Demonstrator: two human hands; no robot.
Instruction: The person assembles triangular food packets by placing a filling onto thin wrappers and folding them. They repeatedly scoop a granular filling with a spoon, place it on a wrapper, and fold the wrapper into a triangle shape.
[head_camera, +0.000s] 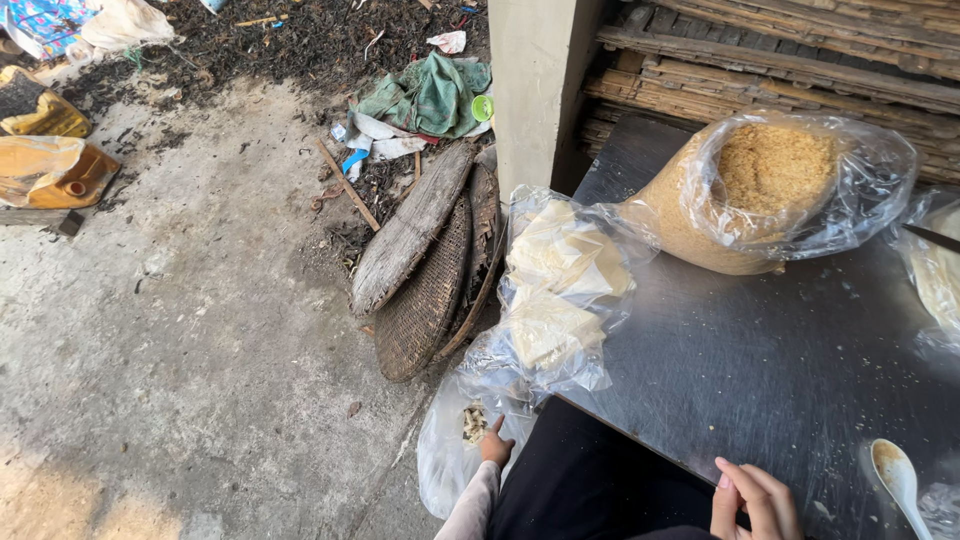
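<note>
The left hand (493, 447) is lowered off the tabletop (760, 370) edge, at the mouth of a clear plastic bag (450, 455) that hangs beside the person's knee. Pale scraps (473, 423) are seen inside the bag, just beyond the fingertips and slightly to the outside of the grip. Whether the left grip is clenched on the bag's rim or only touching it cannot be told; the fingers are largely hidden.

The right hand (752, 500) is held at the near tabletop edge, fingers drawn together, nothing visibly grasped. A white spoon (897, 480) lies just to the right of this grip, bowl pointing away from the person, handle running toward the lower right corner. The right hand is clearly the nearer one to the spoon; the left hand is well apart from it.
</note>
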